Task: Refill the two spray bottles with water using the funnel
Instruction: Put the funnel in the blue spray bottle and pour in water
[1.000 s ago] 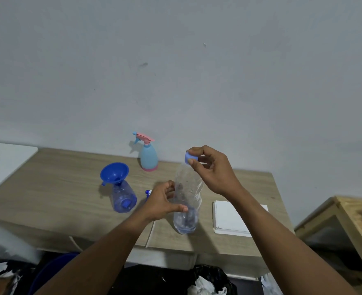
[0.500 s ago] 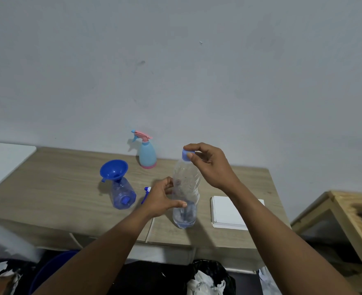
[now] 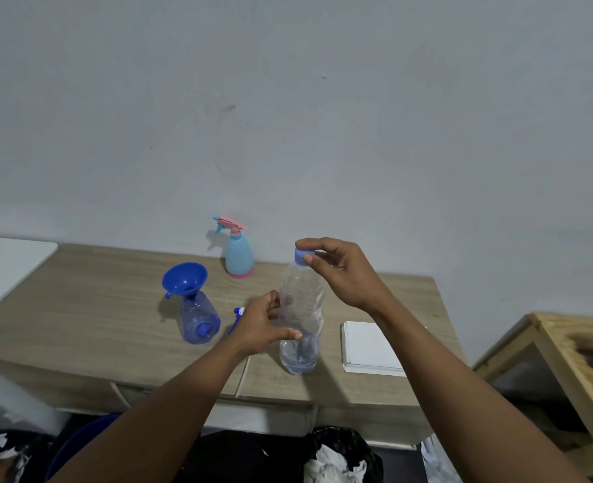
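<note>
A clear plastic water bottle (image 3: 302, 308) stands upright near the table's front edge with a little water at its bottom. My left hand (image 3: 260, 325) grips its lower body from the left. My right hand (image 3: 336, 270) pinches the blue cap (image 3: 301, 256) sitting on the bottle's neck. A blue funnel (image 3: 184, 280) sits in the mouth of a clear blue spray bottle (image 3: 199, 322) to the left. Its blue spray head (image 3: 237, 317) lies on the table, partly hidden behind my left hand. A light blue spray bottle with a pink trigger (image 3: 238, 254) stands by the wall.
The wooden table (image 3: 96, 308) also carries a flat white pad (image 3: 370, 346) to the right of the water bottle. A wooden stand (image 3: 567, 360) is at the far right. A black bin bag with paper (image 3: 336, 458) sits below the front edge.
The view has shifted slightly. My right hand's fingers have turned on the cap atop the bottle. My left hand keeps its grip on the bottle's body.
</note>
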Demonstrator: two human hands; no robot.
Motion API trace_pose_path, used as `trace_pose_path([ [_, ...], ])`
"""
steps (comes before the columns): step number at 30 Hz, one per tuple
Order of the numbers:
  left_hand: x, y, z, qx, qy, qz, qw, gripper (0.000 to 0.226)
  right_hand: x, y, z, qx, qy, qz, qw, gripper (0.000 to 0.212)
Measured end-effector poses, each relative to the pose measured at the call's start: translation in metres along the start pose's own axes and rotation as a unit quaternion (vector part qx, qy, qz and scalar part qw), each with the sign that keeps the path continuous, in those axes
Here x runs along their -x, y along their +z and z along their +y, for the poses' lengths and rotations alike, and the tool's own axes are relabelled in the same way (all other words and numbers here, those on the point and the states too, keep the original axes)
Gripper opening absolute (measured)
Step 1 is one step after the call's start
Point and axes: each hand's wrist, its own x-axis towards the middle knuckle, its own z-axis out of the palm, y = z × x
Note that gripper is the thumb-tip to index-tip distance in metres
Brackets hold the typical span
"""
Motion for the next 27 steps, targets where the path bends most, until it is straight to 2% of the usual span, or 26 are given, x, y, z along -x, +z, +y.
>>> trace_pose_path([
  [5,0.000,0.000,0.001,-0.009,0.002,0.003,1.000,0.096,-0.002,0.004,-0.002,0.025,-0.042,0.052,0.997,0.017],
  [8,0.001,0.001,0.003,-0.008,0.009,0.002,1.000,0.088,-0.002,0.003,-0.002,0.017,-0.042,0.037,0.998,0.014],
  [11,0.001,0.000,0.002,-0.003,0.008,0.002,1.000,0.087,0.002,0.003,-0.002,-0.003,-0.033,0.023,0.999,0.020],
  [16,0.001,0.002,0.000,-0.001,0.006,-0.002,1.000,0.090,0.000,0.006,-0.003,0.024,-0.055,0.058,0.997,0.017],
  [19,0.000,0.001,0.001,0.009,0.007,0.001,1.000,0.088,-0.001,0.006,-0.002,0.015,-0.070,0.051,0.996,0.015],
  [23,0.000,0.000,-0.001,0.006,0.006,-0.001,1.000,0.086,0.000,0.006,0.001,0.009,-0.066,0.038,0.997,0.015],
  [27,0.000,0.002,-0.004,-0.005,-0.001,0.000,1.000,0.093,0.000,0.011,0.000,0.026,-0.049,0.064,0.996,0.016],
])
